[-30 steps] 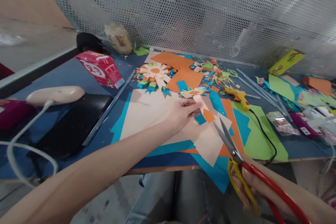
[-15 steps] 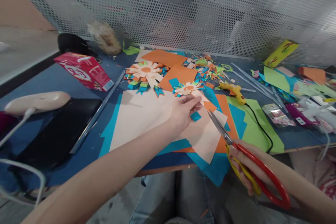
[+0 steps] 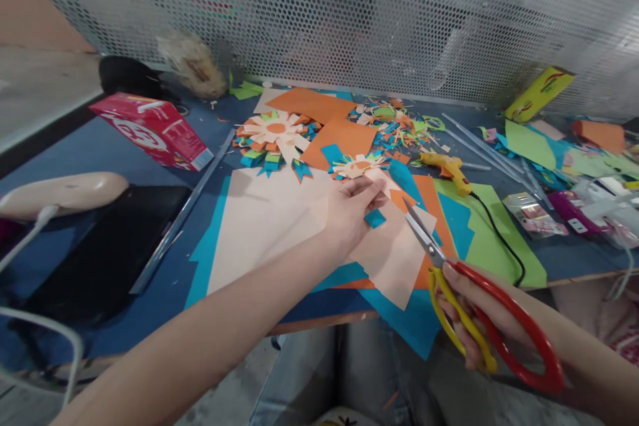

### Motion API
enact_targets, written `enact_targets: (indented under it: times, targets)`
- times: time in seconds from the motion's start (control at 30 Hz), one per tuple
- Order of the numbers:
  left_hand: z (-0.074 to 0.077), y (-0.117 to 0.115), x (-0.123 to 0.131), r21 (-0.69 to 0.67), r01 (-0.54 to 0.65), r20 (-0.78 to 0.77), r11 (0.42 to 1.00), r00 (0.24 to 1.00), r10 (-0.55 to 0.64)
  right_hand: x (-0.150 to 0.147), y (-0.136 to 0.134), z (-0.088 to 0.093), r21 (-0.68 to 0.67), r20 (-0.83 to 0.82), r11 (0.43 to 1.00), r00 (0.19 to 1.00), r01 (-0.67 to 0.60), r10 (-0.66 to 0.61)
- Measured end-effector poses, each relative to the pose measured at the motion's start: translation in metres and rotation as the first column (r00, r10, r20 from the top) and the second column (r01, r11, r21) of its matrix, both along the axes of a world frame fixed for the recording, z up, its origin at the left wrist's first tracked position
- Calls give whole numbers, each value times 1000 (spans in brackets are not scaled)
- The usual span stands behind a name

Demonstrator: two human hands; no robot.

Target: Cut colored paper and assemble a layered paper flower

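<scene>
My left hand (image 3: 355, 213) pinches the small paper rosette (image 3: 360, 166) near its orange and pale tails, above a pale sheet (image 3: 279, 213). My right hand (image 3: 464, 313) is wrapped round the red and yellow handles of the scissors (image 3: 432, 249). Their blades point up and left, parted a little, with the tips beside the orange tail (image 3: 398, 198). A small blue square (image 3: 375, 218) lies just right of my left fingers. The larger rosette (image 3: 275, 128) rests at the back left of the pale sheet.
A yellow glue gun (image 3: 449, 170) with a black cord lies on the right, below paper scraps (image 3: 394, 126). To the left are a red box (image 3: 154, 130), a black phone (image 3: 110, 246) and a white device (image 3: 64, 194). A perforated metal panel (image 3: 299, 26) stands behind.
The scissor blades have opened a little, and the handles have spread apart. The view has shifted slightly. My left hand keeps its pinch on the small rosette.
</scene>
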State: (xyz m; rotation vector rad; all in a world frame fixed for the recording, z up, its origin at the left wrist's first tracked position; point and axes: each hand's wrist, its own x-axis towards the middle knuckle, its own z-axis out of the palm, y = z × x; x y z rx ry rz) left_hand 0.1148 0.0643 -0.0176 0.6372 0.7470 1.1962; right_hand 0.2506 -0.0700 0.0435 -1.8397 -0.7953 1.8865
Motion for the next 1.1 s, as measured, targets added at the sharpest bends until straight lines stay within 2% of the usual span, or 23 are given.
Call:
enact_targets:
  times: [0.13,0.23,0.37,0.53,0.63,0.77,0.9,1.1]
  targets:
    - [0,0,1,-20,-4,-5,1000,1000,4,4,-4,-8,18,-89,998,994,61,-59]
    - [-1,-1,1,-19,-13,2,1000,1000,13,2,-3,-11,3,-113,998,992,57,-57]
    - [0,-2,0,-19,-10,-3,1000,1000,10,-4,1,-7,-23,-91,998,994,66,-68]
    - [1,-3,1,-10,-24,-21,1000,999,24,-10,2,0,-125,-81,982,985,144,-155]
    - [0,-2,2,-7,-32,-16,999,999,31,-8,-3,-8,-180,-161,965,962,190,-219]
    - [-2,-2,3,-17,-35,7,999,999,36,-7,-3,-19,-193,-209,961,948,200,-239]
    - [-2,-2,2,-13,-28,-2,1000,1000,28,-15,3,-10,-235,-150,942,948,241,-280]
    - [-2,-2,2,3,-28,18,1000,999,28,-21,1,1,-195,-96,962,972,191,-213]
